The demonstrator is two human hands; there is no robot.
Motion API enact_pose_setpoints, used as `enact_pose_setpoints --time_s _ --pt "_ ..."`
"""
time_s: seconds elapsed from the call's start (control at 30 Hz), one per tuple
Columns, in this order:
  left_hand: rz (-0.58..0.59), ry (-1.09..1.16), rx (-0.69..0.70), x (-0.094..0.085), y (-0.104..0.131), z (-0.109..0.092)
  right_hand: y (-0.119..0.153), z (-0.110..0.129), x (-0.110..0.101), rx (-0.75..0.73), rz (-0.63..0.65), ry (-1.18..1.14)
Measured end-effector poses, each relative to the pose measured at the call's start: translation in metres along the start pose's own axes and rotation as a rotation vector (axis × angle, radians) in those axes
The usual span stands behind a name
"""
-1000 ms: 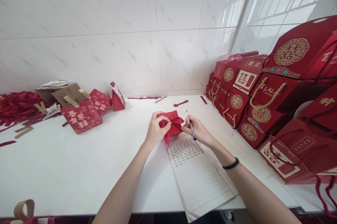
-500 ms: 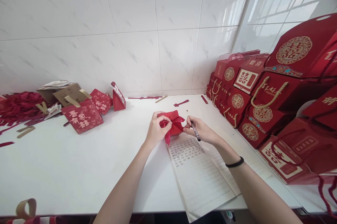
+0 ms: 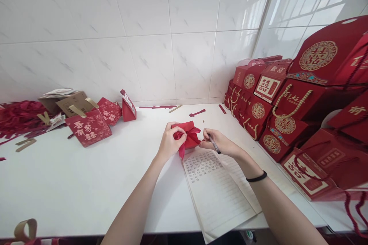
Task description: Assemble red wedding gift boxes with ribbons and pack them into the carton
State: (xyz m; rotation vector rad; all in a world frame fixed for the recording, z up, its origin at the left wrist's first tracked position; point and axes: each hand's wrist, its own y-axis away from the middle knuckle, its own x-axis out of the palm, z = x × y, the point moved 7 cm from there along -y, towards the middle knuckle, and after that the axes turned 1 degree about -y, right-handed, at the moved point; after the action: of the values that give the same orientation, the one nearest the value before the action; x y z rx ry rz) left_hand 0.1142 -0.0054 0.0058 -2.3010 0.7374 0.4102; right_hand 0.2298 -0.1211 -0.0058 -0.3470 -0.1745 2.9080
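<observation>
A small red box [image 3: 188,125] with a red ribbon [image 3: 192,136] tied in a bow stands at the centre of the white table, at the top edge of an open notebook [image 3: 218,195]. My left hand [image 3: 170,140] is closed, pinching a loop of the ribbon at the bow's left side. On the other side, my right hand [image 3: 219,142] pinches the ribbon's right end between thumb and finger. A grey pen [image 3: 214,144] is also held in it, pointing down toward the handwritten page. Fingers partly cover the knot and the box's left side.
Red gift boxes [image 3: 266,112] with rope handles are stacked along the right. At the left lie a heap of red ribbons [image 3: 21,116], a cardboard box [image 3: 75,101] and printed red boxes [image 3: 89,128]. Ribbon scraps [image 3: 197,112] are scattered near the tiled wall [image 3: 149,64].
The view has shifted very slightly. Both hands keep nearly the same pose, with the left fingers moved a little on the ribbon loop.
</observation>
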Motion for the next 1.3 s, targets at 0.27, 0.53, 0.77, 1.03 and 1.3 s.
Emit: enact_pose_setpoints --time_s 0.27,0.53,0.77,1.03,1.3 --pt "-0.028 0.028 -0.037 -0.005 -0.003 0.005 0.008 0.003 -0.019 -0.016 -0.048 0.294" --pt "-0.056 0.032 -0.010 -0.002 0.000 0.004 0.034 0.048 0.028 -0.850 -0.448 0.865" --pt "-0.080 0.025 -0.017 0.003 0.004 0.005 0.022 0.021 0.075 -0.794 -0.306 1.032" --pt "-0.098 0.018 -0.031 0.005 0.004 0.003 0.026 0.018 0.076 -0.817 -0.269 0.950" --pt "-0.103 0.006 -0.023 0.004 0.004 0.000 0.026 0.016 0.081 -0.825 -0.189 0.911"
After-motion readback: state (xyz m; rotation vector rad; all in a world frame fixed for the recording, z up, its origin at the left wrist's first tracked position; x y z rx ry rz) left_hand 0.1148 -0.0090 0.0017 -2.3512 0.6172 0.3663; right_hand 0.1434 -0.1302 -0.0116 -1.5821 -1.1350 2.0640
